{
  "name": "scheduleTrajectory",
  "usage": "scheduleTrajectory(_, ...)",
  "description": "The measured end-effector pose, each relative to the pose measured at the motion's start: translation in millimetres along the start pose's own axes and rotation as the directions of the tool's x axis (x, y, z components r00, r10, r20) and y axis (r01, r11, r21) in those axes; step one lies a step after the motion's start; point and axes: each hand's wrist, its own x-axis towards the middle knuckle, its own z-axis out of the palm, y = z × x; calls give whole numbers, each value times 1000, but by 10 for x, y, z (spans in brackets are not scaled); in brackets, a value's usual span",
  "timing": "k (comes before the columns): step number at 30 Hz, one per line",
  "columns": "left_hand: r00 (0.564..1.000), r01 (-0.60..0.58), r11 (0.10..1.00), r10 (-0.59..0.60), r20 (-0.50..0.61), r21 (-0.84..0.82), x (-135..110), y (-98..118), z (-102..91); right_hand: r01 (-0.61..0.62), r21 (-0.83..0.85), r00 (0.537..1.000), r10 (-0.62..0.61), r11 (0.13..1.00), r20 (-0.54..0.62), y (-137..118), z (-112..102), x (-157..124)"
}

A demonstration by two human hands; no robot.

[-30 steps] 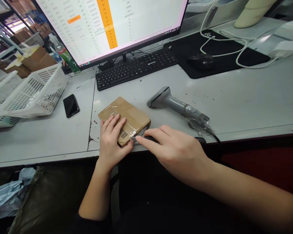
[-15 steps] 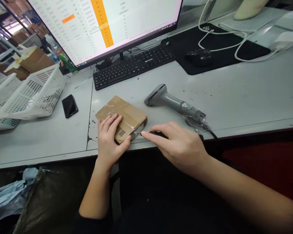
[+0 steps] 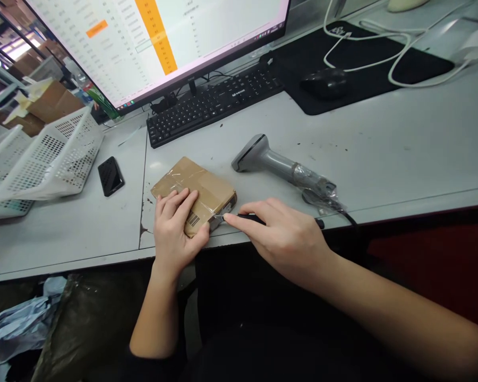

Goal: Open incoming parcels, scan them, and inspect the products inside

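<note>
Grey-white desk [image 3: 382,154], scuffed; monitor [image 3: 163,37] at 12 o'clock, keyboard [image 3: 213,101] below it; white baskets [image 3: 43,154] and phone [image 3: 110,175] at 9 o'clock; barcode scanner [image 3: 282,167] at 2 o'clock. Small taped cardboard parcel [image 3: 201,185] near desk front edge; my left hand [image 3: 175,231] flat on its near corner, pressing, fingers spread; my right hand [image 3: 287,236] at parcel's 4 o'clock, pinching dark-handled cutter [image 3: 249,218], tip touching parcel's side.

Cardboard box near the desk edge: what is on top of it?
The left hand lies flat on the cardboard box, beside a barcode label. Clear tape covers the top. The surface beneath the palm is hidden.
</note>
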Motion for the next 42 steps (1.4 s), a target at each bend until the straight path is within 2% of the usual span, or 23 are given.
scheduleTrajectory(7,1000,-28,1000,28,-3,-4,-17,-40,-3,55,-2,998,-55,998,22,31,-41,43)
scheduleTrajectory(14,1000,-5,1000,4,-16,-25,-51,29,-64,31,39,999,-32,999,19,25,-29,-8)
scheduleTrajectory(19,981,-196,981,196,5,-7,-21,51,-124,4,27,999,-5,1000,32,59,-50,37)
scheduleTrajectory(22,971,-239,971,238,-34,-12,-15,42,-100,-14,-104,999,11,995,-36,160,-74,77)
scheduleTrajectory(25,976,-202,979,199,-88,-32,-39,39,-54,-13,-182,995,-4,983,-95,230,-110,69)
scheduleTrajectory(30,980,-149,988,141,-137,-46,-86,48,-1,9,-52,995,-15,999,-97,147,-86,-26)
scheduleTrajectory(36,980,-136,989,128,-152,-48,-105,44,16,12,-19,997,-14,1000,-73,44,47,-31)
scheduleTrajectory(42,973,-149,987,136,-184,-60,-115,36,37,26,-14,998,-27,1000,-64,25,68,-14)
